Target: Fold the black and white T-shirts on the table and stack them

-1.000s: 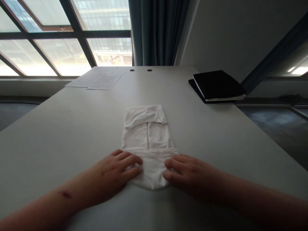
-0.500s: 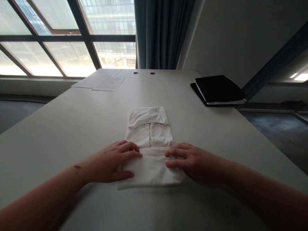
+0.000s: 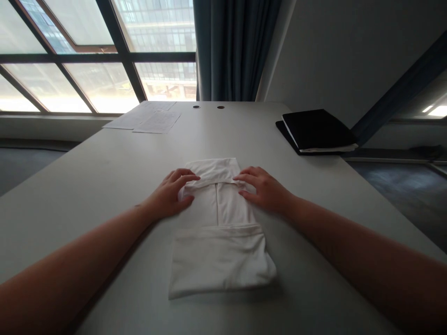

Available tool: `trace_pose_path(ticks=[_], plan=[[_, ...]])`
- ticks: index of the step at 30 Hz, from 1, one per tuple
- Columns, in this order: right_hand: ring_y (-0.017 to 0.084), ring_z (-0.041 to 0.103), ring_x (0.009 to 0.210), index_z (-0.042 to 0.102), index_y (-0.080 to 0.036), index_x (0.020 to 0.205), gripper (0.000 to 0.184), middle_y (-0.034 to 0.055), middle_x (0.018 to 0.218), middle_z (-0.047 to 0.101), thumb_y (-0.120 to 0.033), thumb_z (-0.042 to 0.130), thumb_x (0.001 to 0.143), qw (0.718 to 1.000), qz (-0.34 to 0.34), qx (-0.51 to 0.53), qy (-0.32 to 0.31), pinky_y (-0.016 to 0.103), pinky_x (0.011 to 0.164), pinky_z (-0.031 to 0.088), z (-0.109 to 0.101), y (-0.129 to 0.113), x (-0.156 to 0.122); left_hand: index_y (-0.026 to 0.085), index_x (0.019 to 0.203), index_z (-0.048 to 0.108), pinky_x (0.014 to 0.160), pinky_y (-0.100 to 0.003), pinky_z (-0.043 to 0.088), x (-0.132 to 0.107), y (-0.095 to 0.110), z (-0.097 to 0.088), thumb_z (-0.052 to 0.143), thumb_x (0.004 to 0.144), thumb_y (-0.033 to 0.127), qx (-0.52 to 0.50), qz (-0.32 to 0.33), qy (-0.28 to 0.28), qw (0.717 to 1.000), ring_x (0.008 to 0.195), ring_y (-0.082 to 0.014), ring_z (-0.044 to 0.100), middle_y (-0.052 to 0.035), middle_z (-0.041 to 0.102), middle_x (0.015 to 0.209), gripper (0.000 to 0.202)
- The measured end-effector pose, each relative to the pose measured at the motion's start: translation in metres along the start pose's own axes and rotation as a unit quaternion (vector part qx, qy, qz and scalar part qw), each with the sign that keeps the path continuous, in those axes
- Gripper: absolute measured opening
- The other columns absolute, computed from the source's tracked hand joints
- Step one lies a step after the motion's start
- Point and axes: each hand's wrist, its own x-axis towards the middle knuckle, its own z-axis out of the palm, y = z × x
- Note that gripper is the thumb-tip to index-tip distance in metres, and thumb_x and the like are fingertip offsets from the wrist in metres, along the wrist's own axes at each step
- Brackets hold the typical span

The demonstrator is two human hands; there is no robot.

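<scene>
A folded white garment [image 3: 220, 242] lies lengthwise on the grey table [image 3: 104, 186], its near end folded over into a flat panel. My left hand [image 3: 171, 193] rests on the garment's far left edge, fingers spread and lying on the cloth. On the far right edge my right hand [image 3: 261, 188] does the same, fingers stretched toward the middle. Both hands sit just below the folded band at the far end. Neither hand grips anything.
A black notebook [image 3: 316, 130] lies on a dark folder at the table's right edge. Sheets of paper [image 3: 148, 118] lie at the far left. Two small round holes [image 3: 208, 107] sit near the far edge. Beyond are a window and a dark curtain [image 3: 233, 49].
Both hands have slid away from me, from the garment's near folded end up to its far end. The near fold now lies flat and uncovered.
</scene>
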Motion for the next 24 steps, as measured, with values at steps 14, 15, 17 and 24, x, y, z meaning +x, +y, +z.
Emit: trace_pose_path(ticks=[14,15,17,24], plan=[[0.029,0.064,0.101,0.075,-0.017,0.102,0.019,0.0128,0.105,0.076,-0.02,0.057,0.094,0.988,0.058,-0.143,-0.014,0.039,0.086,0.039,0.014,0.016,0.07,0.02,0.103,0.074,0.073,-0.028,0.051,0.046,-0.028,-0.006,0.056,0.091,0.038,-0.014,-0.035,0.033,0.999,0.078,-0.0171,0.064,-0.0061,0.073,0.098,0.028],[0.029,0.064,0.1,0.074,-0.017,0.101,0.019,0.0126,0.104,0.076,-0.02,0.057,0.094,0.989,0.053,-0.14,-0.005,0.039,0.086,0.039,0.011,0.015,0.071,0.02,0.102,0.074,0.07,-0.027,0.051,0.047,-0.025,-0.011,0.057,0.091,0.038,-0.023,-0.035,0.046,0.998,0.076,-0.0162,0.063,-0.0056,0.072,0.095,0.027],[0.028,0.065,0.097,0.074,-0.017,0.098,0.018,0.0118,0.102,0.076,-0.019,0.056,0.093,0.99,0.039,-0.133,0.005,0.038,0.085,0.038,0.003,0.01,0.072,0.019,0.098,0.073,0.067,-0.025,0.049,0.047,-0.02,-0.022,0.059,0.092,0.039,-0.038,-0.038,0.06,0.997,0.074,-0.0153,0.06,-0.0045,0.07,0.09,0.025],[0.02,0.06,0.076,0.071,-0.018,0.086,0.013,0.0079,0.088,0.071,-0.022,0.061,0.092,0.984,-0.036,-0.111,-0.134,0.031,0.073,0.038,-0.019,-0.012,0.06,0.02,0.093,0.07,0.064,-0.024,0.047,0.042,-0.009,-0.05,0.062,0.093,0.04,-0.082,0.016,-0.096,0.992,0.075,-0.0157,0.059,-0.0037,0.07,0.088,0.021]])
